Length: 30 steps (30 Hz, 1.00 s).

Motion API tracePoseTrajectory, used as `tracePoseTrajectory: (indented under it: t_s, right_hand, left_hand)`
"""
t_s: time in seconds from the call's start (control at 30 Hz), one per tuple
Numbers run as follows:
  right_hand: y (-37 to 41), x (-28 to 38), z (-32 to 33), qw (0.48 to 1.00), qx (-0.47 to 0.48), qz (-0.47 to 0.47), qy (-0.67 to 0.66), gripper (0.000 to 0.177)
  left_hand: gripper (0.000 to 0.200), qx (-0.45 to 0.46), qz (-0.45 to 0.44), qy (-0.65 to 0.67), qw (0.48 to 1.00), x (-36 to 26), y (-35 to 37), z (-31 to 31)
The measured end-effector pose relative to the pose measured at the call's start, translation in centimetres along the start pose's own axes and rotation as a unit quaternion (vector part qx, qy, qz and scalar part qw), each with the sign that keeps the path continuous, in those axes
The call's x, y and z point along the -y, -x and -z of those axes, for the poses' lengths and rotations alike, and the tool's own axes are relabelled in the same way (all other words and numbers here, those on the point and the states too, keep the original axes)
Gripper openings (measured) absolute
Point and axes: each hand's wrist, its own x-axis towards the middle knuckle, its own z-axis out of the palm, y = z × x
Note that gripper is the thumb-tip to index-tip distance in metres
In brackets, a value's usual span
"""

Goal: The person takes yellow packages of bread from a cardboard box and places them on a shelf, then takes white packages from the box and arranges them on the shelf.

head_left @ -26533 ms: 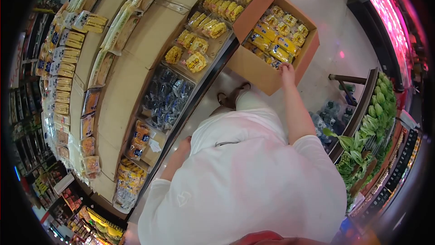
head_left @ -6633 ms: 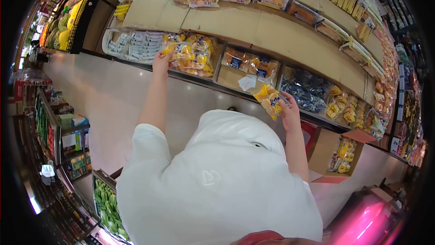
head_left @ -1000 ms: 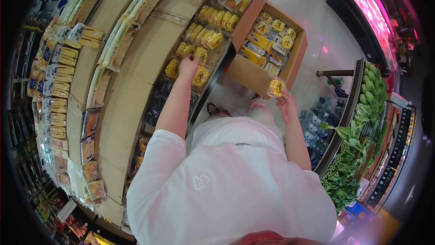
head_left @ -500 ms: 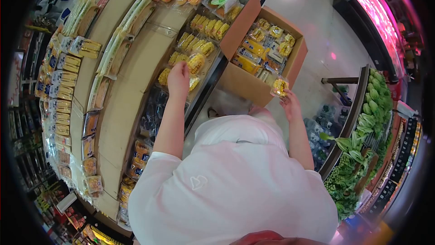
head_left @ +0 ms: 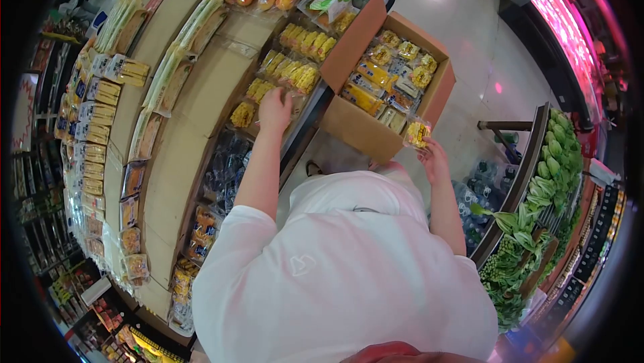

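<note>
My left hand (head_left: 275,109) is over the shelf's front rows, beside yellow packaged snacks (head_left: 259,89); its fingers are partly spread and nothing shows between them. Another yellow packet (head_left: 242,115) lies just left of it. In my right hand (head_left: 434,160) is a clear packet with a yellow label (head_left: 417,133), pinched at its lower right edge near the box's corner. An open cardboard box (head_left: 363,133) holds several yellow and white packets (head_left: 376,72).
A tiered shelf (head_left: 194,121) with packaged breads (head_left: 127,71) stands on the left. Leafy greens (head_left: 553,151) fill a rack at the right, with bottles (head_left: 483,185) below. A pink-lit cabinet (head_left: 560,21) stands at the upper right.
The packet that was at my left hand is no longer there, and that hand's fingers have opened. My right hand still holds its packet, slightly farther right.
</note>
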Motion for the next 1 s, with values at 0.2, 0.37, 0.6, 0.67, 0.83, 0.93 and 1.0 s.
tracePoseTrajectory:
  t_s: [0.2, 0.37, 0.6, 0.67, 0.83, 0.93, 1.0]
  right_hand:
    - [1.6, -2.4, -3.3, 1.000, -0.013, -0.015, 0.000, 0.028]
    - [2.3, -4.6, -6.2, 0.999, 0.026, -0.023, -0.008, 0.028]
    - [4.5, -6.5, -11.2, 0.997, 0.066, -0.029, -0.024, 0.028]
    - [5.0, -6.6, -12.3, 0.995, 0.087, -0.034, -0.029, 0.027]
    - [6.3, -6.1, -15.2, 0.990, 0.133, -0.046, -0.002, 0.028]
    - [7.5, -5.0, -17.6, 0.982, 0.177, -0.053, 0.030, 0.029]
    - [7.9, -4.2, -19.3, 0.971, 0.225, -0.065, 0.049, 0.030]
  left_hand:
    - [0.055, 0.193, 0.100, -0.161, 0.963, 6.0, 2.7, 1.6]
    - [0.060, 0.232, 0.085, -0.076, 0.966, 7.2, 2.7, 1.4]
    - [0.048, 0.033, -0.038, -0.165, 0.985, 4.8, 0.6, 2.8]
    - [0.047, -0.013, -0.069, -0.178, 0.982, 5.2, -0.3, 2.5]
    - [0.052, -0.135, -0.115, -0.162, 0.971, 4.0, 0.6, 3.8]
    - [0.052, 0.000, -0.084, 0.106, 0.991, 1.5, 3.6, 4.5]
    - [0.040, 0.183, -0.005, 0.276, 0.944, -1.4, 6.1, 6.0]
